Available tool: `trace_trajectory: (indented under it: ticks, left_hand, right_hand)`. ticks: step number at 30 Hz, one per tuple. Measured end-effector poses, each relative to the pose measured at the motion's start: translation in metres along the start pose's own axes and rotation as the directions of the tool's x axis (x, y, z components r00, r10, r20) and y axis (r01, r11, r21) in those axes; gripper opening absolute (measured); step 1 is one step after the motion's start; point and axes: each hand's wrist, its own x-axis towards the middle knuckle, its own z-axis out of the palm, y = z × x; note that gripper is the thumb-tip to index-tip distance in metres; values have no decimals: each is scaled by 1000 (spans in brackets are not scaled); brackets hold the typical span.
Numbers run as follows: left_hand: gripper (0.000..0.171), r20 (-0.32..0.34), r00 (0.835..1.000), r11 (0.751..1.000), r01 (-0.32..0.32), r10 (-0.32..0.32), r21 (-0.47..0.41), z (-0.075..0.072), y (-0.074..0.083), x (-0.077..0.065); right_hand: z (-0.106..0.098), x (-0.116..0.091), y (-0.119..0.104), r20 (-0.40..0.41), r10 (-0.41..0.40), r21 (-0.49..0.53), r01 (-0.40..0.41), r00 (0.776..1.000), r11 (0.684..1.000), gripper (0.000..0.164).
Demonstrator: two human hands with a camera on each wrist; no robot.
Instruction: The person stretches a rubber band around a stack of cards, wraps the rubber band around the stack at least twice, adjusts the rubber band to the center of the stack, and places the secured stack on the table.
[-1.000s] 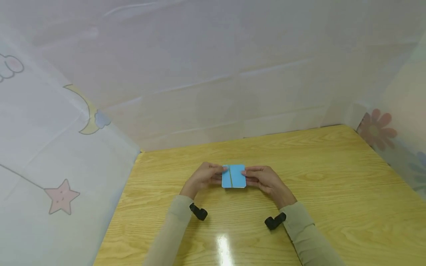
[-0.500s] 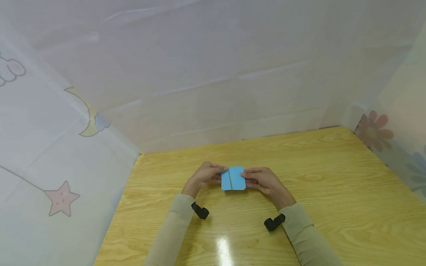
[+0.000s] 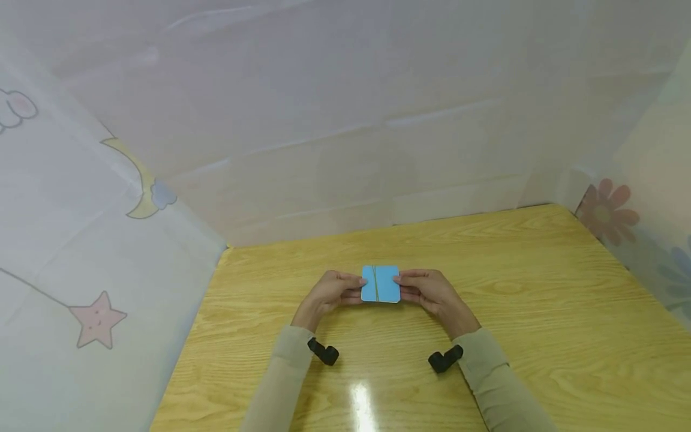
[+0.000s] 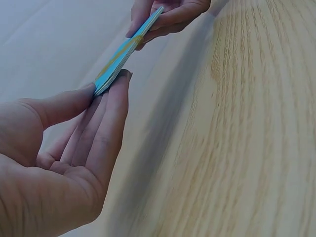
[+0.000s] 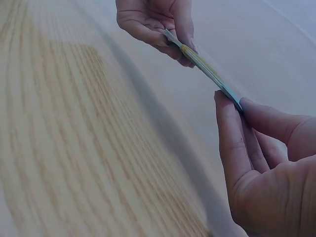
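A thin square stack of light blue cards (image 3: 388,284) is held up between both hands over the table. Round it runs a narrow yellowish rubber band (image 3: 376,284), left of the middle and slightly slanted. My left hand (image 3: 330,291) pinches the left edge, thumb on the blue face and fingers behind. At the opposite edge my right hand (image 3: 433,294) pinches in the same way. Several thin layers show along the edge of the stack (image 4: 120,58) in the left wrist view. Seen edge-on in the right wrist view, the band (image 5: 184,48) wraps the stack near the left hand.
The wood-grain table (image 3: 540,288) extends around both arms. Behind it hangs a pale sheet (image 3: 345,150), and printed side sheets with a pink star (image 3: 99,320) and a red flower (image 3: 606,211) border it. Each wrist carries a small black camera (image 3: 445,359).
The left thumb has slid from beside the band to the left edge of the stack. The stack dipped slightly, then rose and levelled. The right hand keeps its grip.
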Motion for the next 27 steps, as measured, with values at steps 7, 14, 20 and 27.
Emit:
trace_trajectory:
  ticks: [7, 14, 20, 27]
  left_hand:
    - [31, 14, 1000, 1000, 8, -8, -11, 0, 0, -1]
    - [38, 38, 999, 999, -2, 3, -44, 0, 0, -1]
    - [39, 39, 999, 998, 6, -3, -67, 0, -4, -3]
    - [28, 34, 999, 998, -23, 25, -57, 1, -9, -5]
  right_hand:
    - [-1, 0, 0, 12, -2, -4, 2, 1000, 1000, 14]
    - [-3, -4, -7, 54, 7, -48, -4, 999, 999, 30]
    - [-5, 0, -8, 82, 27, -99, -19, 996, 995, 45]
    - [-4, 9, -17, 59, 59, -282, -40, 997, 959, 55]
